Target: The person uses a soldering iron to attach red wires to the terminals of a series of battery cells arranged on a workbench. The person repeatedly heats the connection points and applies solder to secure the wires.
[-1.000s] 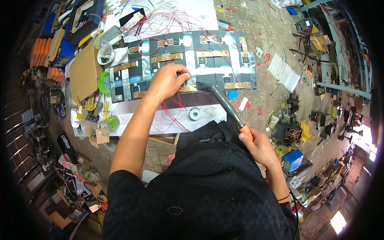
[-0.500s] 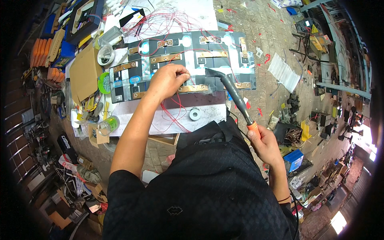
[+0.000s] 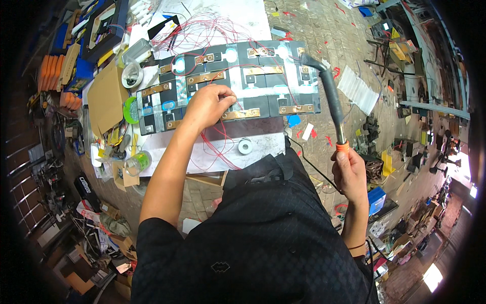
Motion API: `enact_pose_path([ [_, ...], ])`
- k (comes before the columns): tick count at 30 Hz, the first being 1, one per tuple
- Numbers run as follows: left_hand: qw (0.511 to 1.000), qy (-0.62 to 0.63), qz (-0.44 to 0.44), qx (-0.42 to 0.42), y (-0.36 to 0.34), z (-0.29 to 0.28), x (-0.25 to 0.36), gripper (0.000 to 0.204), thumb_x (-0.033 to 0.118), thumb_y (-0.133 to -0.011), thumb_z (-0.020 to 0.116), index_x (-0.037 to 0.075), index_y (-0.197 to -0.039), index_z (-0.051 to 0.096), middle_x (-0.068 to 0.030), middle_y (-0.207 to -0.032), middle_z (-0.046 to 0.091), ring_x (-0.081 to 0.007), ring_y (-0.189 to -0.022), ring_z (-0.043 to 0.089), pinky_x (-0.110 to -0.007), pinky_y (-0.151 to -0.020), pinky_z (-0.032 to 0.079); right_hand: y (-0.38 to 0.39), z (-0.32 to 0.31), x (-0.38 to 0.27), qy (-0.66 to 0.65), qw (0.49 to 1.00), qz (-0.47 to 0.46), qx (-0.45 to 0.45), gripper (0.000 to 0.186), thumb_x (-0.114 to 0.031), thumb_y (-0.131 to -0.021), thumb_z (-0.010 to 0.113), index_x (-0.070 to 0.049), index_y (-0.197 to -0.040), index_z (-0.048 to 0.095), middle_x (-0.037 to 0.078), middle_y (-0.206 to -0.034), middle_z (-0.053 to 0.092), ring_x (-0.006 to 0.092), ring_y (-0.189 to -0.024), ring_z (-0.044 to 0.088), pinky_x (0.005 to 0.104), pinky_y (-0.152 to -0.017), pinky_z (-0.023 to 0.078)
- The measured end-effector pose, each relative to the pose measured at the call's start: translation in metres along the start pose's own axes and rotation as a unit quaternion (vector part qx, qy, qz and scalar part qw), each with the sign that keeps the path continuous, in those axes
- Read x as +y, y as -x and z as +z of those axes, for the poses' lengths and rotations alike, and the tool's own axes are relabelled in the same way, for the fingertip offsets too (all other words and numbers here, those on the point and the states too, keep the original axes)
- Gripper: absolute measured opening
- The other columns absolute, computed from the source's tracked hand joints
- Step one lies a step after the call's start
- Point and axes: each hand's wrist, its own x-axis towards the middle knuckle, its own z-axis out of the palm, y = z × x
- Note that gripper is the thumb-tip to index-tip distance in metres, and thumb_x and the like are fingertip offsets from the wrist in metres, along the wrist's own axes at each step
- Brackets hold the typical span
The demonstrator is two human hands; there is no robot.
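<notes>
A battery pack of black cells, bound with clear tape [image 3: 260, 91] and bridged by copper busbars [image 3: 243, 114], lies on the table. Over its near middle, my left hand [image 3: 210, 105] is closed in a pinch, with a thin red wire at the fingertips beside a near busbar. To the right, my right hand [image 3: 350, 172] wraps the orange handle of a large soldering iron [image 3: 331, 99]. Its dark shaft points away from me, and the bent tip is by the pack's far right corner; whether it touches is unclear. More red wires [image 3: 217, 147] trail below my left wrist.
A white-and-grey ring-shaped roll [image 3: 245, 146] sits on the near table. Tangled red wires [image 3: 202, 28] lie beyond the pack. At left stand a brown cardboard sheet [image 3: 107, 93], a green tub [image 3: 130, 110] and a clear jar [image 3: 138, 163]. The iron's black cord [image 3: 314, 172] hangs at right.
My right hand has moved right and slightly up, carrying the soldering iron's tip from above the near busbars to the pack's far right corner. My left hand stays almost in place.
</notes>
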Motion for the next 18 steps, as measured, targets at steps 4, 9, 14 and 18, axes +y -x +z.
enact_pose_path([
  [4, 1.0, -0.004, 0.021, 0.01, 0.0, 0.0, -0.002, 0.021, 0.027, -0.092, 0.073, 0.008, -0.099, 0.08, -0.0152, -0.094, 0.074, -0.0315, -0.087, 0.071, -0.041, -0.079, 0.055, -0.004, -0.006, 0.001, -0.055, 0.998, -0.03, 0.02, 0.034, -0.039, -0.11, 0.059, -0.007, -0.099, 0.056, -0.009, -0.06, 0.041, 0.0025, -0.044, 0.034, 0.0229, -0.041, 0.024],
  [9, 1.0, -0.003, 0.012, -0.002, -0.001, -0.001, 0.002, 0.023, 0.026, -0.093, 0.073, 0.005, -0.1, 0.079, -0.0159, -0.094, 0.074, -0.0309, -0.088, 0.071, -0.04, -0.08, 0.054, -0.008, -0.009, -0.004, -0.068, 0.994, -0.058, 0.056, 0.036, -0.041, -0.109, 0.06, -0.006, -0.101, 0.056, -0.007, -0.061, 0.042, 0.0026, -0.044, 0.034, 0.0227, -0.039, 0.025],
  [14, 1.0, 0.004, -0.019, -0.021, 0.0, -0.004, 0.006, 0.025, 0.025, -0.094, 0.074, 0.001, -0.102, 0.078, -0.0158, -0.096, 0.075, -0.0259, -0.09, 0.072, -0.036, -0.082, 0.054, -0.015, -0.004, -0.008, -0.114, 0.984, -0.086, 0.106, 0.036, -0.041, -0.106, 0.064, -0.006, -0.101, 0.056, -0.007, -0.061, 0.041, 0.0031, -0.044, 0.033, 0.0225, -0.038, 0.026],
  [18, 1.0, -0.003, -0.022, -0.021, -0.002, -0.003, 0.003, 0.024, 0.024, -0.094, 0.074, 0.002, -0.103, 0.078, -0.0151, -0.097, 0.075, -0.0261, -0.09, 0.072, -0.036, -0.082, 0.054, -0.017, -0.006, -0.011, -0.133, 0.977, -0.092, 0.14, 0.033, -0.037, -0.104, 0.067, -0.006, -0.1, 0.056, -0.007, -0.062, 0.04, 0.0031, -0.044, 0.033, 0.0229, -0.037, 0.025],
])
